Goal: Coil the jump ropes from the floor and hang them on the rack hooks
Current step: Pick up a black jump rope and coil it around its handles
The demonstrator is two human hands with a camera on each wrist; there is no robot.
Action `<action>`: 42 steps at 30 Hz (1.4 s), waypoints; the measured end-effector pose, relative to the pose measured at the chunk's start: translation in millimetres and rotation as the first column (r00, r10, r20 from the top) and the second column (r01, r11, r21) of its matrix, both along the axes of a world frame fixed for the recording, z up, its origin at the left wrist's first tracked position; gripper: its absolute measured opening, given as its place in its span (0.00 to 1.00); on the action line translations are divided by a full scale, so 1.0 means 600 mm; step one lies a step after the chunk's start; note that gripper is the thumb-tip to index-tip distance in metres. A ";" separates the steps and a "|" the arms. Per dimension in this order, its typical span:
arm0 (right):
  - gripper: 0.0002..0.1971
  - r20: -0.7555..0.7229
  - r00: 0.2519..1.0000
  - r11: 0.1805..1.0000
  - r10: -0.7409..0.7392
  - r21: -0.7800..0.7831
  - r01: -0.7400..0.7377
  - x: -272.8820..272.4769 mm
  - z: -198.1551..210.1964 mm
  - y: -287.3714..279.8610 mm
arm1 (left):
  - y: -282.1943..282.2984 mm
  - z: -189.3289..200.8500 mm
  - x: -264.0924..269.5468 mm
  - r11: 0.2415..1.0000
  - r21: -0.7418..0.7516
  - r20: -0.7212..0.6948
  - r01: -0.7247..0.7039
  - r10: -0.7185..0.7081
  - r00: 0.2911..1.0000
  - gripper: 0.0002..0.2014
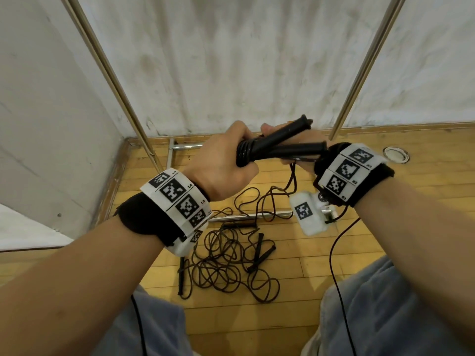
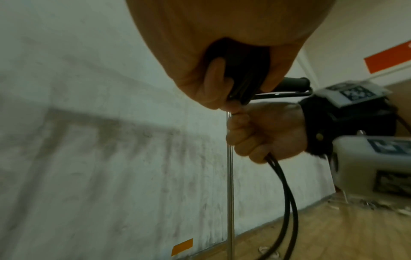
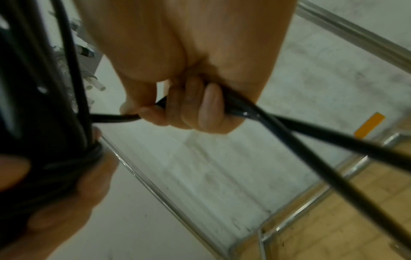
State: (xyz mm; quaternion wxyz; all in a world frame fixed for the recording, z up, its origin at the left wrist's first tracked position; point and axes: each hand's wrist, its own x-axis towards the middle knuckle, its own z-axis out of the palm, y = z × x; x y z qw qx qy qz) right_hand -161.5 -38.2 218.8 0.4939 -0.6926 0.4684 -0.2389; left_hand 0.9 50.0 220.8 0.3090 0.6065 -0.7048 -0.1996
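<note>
While both hands work above the floor [image 1: 385, 227], the left hand [image 1: 221, 168] grips a black coil [image 1: 244, 152] of rope wound round two handles [image 1: 282, 137], fingers curled tight round the bundle. Handles stick out to the right, one angled up, one nearly level. Right hand [image 1: 295, 147] sits just beside the left, mostly hidden behind the handles in the head view; in the right wrist view its fingers [image 3: 195, 109] curl round rope strands [image 3: 311, 140], two strands running out and down toward the floor. Left wrist view shows the same: right fist closed on doubled rope hanging below it. More ropes [image 1: 226, 260] lie in a loose tangle on the floor, near its left wall edge, between the person's knees, with several handles in the pile. Rack posts [image 1: 365, 68] rise left and right against the back wall; rack base bar [image 1: 246, 216] lies on the floor, just behind the tangle. Hooks out of frame. Both wrists wear marker bands [image 1: 177, 199].
</note>
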 end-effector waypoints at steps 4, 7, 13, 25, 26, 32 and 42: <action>0.19 0.061 0.998 0.984 -0.020 0.181 0.008 0.029 -0.025 0.019 | -0.005 0.003 0.001 0.996 -0.016 -0.081 -0.083 0.082 0.993 0.16; 0.22 0.134 0.991 0.981 -0.005 0.193 -0.022 0.042 -0.029 0.039 | -0.012 0.002 0.003 0.992 -0.015 -0.197 -0.125 0.120 0.973 0.16; 0.18 0.034 0.998 0.996 -0.044 -0.070 0.046 0.066 -0.042 0.062 | -0.027 0.006 0.010 0.981 -0.001 -0.331 -0.196 0.185 0.925 0.13; 0.12 -0.124 0.992 0.993 0.009 -0.113 -0.023 0.064 -0.041 0.053 | -0.032 0.021 -0.005 0.982 0.107 -0.434 -0.156 0.187 0.881 0.08; 0.13 -0.054 0.997 0.998 0.051 -0.022 -0.053 0.066 -0.040 0.058 | -0.036 0.020 0.001 0.977 0.084 -0.421 -0.198 0.215 0.881 0.08; 0.17 -0.165 0.986 0.986 0.014 -0.164 -0.041 0.063 -0.034 0.066 | -0.050 0.004 0.050 0.946 -0.045 -0.225 -0.322 0.305 0.925 0.12; 0.20 -0.381 0.910 0.889 0.164 -0.342 -0.303 0.071 -0.009 0.088 | -0.054 -0.052 0.058 0.944 0.067 0.365 -0.323 0.279 0.888 0.11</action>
